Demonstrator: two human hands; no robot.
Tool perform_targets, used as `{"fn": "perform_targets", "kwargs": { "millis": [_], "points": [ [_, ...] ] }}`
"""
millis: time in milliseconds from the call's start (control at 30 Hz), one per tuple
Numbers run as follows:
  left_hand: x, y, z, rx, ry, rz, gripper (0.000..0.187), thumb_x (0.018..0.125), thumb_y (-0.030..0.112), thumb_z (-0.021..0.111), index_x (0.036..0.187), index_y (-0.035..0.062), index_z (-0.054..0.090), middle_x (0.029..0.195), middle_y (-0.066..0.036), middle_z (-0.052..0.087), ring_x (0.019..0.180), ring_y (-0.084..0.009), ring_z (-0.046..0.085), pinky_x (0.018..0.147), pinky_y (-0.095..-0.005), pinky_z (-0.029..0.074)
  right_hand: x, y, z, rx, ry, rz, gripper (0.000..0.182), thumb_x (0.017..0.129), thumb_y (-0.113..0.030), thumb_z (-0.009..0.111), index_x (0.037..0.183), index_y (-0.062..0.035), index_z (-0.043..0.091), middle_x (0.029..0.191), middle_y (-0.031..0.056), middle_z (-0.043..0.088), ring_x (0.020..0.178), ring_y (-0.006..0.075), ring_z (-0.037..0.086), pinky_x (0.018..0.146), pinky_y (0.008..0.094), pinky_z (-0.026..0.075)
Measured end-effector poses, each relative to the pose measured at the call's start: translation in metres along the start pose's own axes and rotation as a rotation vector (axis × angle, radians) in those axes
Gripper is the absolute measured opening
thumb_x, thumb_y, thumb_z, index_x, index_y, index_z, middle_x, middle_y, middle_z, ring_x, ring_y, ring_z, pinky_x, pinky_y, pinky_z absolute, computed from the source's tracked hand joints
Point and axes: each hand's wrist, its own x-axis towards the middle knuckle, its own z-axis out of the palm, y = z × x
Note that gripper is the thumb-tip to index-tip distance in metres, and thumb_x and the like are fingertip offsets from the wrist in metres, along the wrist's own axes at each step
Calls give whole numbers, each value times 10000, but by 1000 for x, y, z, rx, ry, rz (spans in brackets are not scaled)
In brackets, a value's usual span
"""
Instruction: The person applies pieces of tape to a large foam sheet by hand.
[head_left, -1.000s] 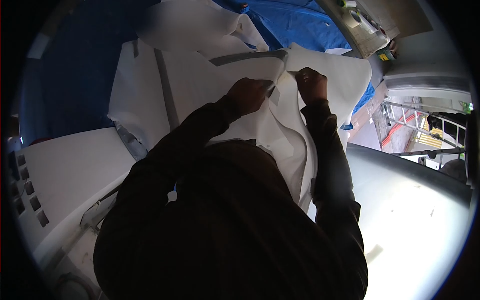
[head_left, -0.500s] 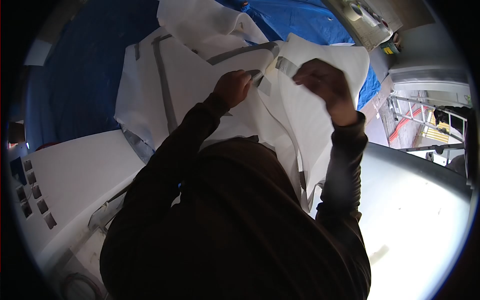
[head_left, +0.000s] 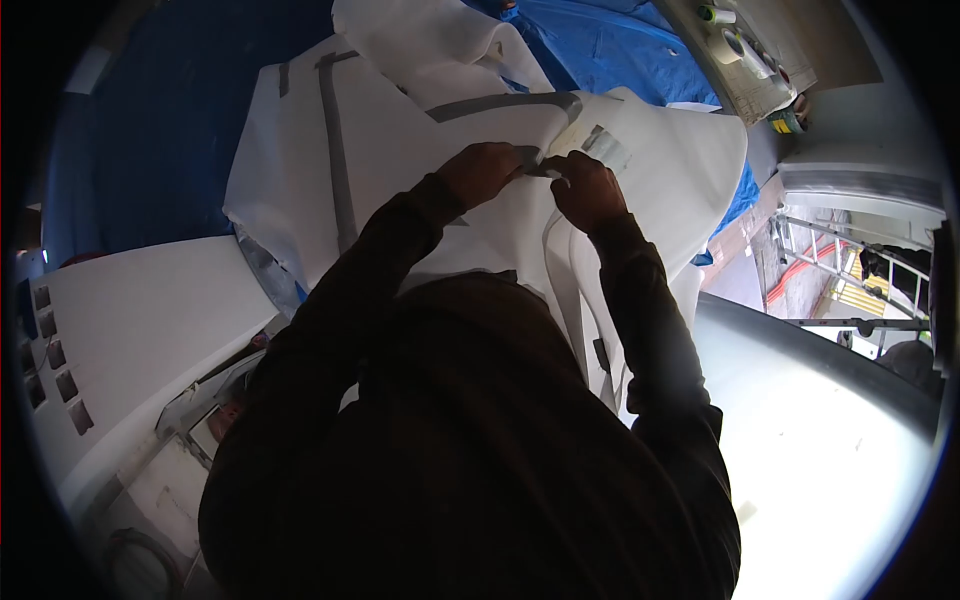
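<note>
A large white sheet [head_left: 400, 150], creased and folded, spreads in front of me with long grey tape strips [head_left: 337, 150] stuck on it. My left hand [head_left: 483, 172] is closed at a fold near the middle, its fingers pinching a short piece of grey tape [head_left: 530, 156]. Close beside it, my right hand [head_left: 588, 192] has its thumb and fingertips pinched at the other end of this piece. Just beyond the right hand, a silvery-grey tape patch [head_left: 606, 148] lies on the sheet. The fingertips partly hide the held tape.
Blue tarp [head_left: 610, 45] covers the area behind the sheet. Several short tape pieces [head_left: 67, 385] stick to a white panel [head_left: 160, 330] at left. Tape rolls [head_left: 727, 45] sit on a ledge at upper right. A ladder [head_left: 850, 250] and a bright white surface [head_left: 810, 440] are on the right.
My right hand, raised and blurred before, has come left and down to meet the left hand at the tape. My left hand has shifted slightly right. The view has moved a little.
</note>
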Motion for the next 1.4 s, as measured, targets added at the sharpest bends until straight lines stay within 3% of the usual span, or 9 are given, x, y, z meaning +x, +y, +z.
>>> {"fn": "perform_targets", "kwargs": {
  "millis": [267, 467, 567, 867, 1067, 1200, 1267, 1333, 1400],
  "points": [
    [0, 35, -8, -240, -9, 114, 358, 862, 141, 739, 1192, 56, 627, 991, -116, 636, 989, -317, 645, 875, -410, 538, -8, -5, -11, 18, -81, -50, 364, 828, -3, 576, 1131, -122, 739, 987, 181, 658, 960, 376, 669, 869, 452, 548],
    [1, 29, 23, -15, 144, 37, 234, 852, 90, 696, 1082, 57, 669, 977, -102, 622, 1003, -318, 627, 892, -411, 531, -13, -10, -8, 28, -30, -110, 287, 830, -16, 597, 1087, -52, 720, 988, 178, 637, 913, 375, 665, 835, 475, 564],
    [3, 31, 27, -11, 73, 4, 195, 850, 75, 678, 1045, 61, 688, 992, -117, 628, 986, -322, 626, 894, -420, 529, -24, -37, 7, -543, -59, -45, 144, 839, -48, 621, 966, -22, 684, 1091, 124, 610, 925, 325, 668, 685, 461, 617],
    [2, 29, 36, 35, 188, 71, 122, 825, 69, 647, 941, 56, 682, 946, -108, 616, 971, -323, 615, 878, -455, 506, 4, 6, 16, -360, 38, -255, 95, 850, -63, 612, 858, -54, 707, 856, 104, 657, 841, 306, 698, 689, 423, 606],
    [-1, 41, 41, 77, 208, -31, 122, 795, 19, 616, 910, 16, 653, 947, -142, 608, 972, -341, 614, 893, -468, 499, 14, 20, 22, -126, 52, -148, 181, 874, -202, 657, 777, -51, 671, 753, 145, 676, 742, 359, 688, 698, 459, 569],
    [-41, 33, 65, 60, 242, -83, 78, 825, 23, 617, 896, 6, 644, 930, -157, 592, 951, -345, 609, 873, -474, 502, 35, 113, -14, -606, 297, 249, 213, 900, -254, 607, 823, -84, 710, 850, 162, 722, 794, 384, 700, 753, 477, 572],
    [-62, 18, 55, 7, 183, -139, 56, 840, 27, 618, 887, 5, 639, 922, -160, 586, 938, -349, 606, 857, -471, 505, 25, 143, -62, -212, 402, 133, 226, 912, -257, 618, 876, -60, 722, 905, 179, 733, 850, 379, 710, 763, 458, 574],
    [-62, 7, 43, -113, 257, -113, 69, 923, 89, 625, 925, 23, 644, 923, -147, 579, 886, -348, 609, 787, -441, 507, 10, 128, -73, -154, 376, 150, 223, 920, -247, 626, 910, -49, 728, 916, 183, 734, 849, 354, 718, 757, 436, 574],
    [-59, 1, 22, -130, 255, -240, 50, 881, 76, 645, 872, 32, 622, 896, -143, 571, 862, -362, 595, 777, -451, 503, -3, 130, -85, -106, 348, 132, 224, 928, -237, 633, 945, -38, 734, 928, 186, 735, 847, 330, 725, 751, 415, 574]
  ]
}}
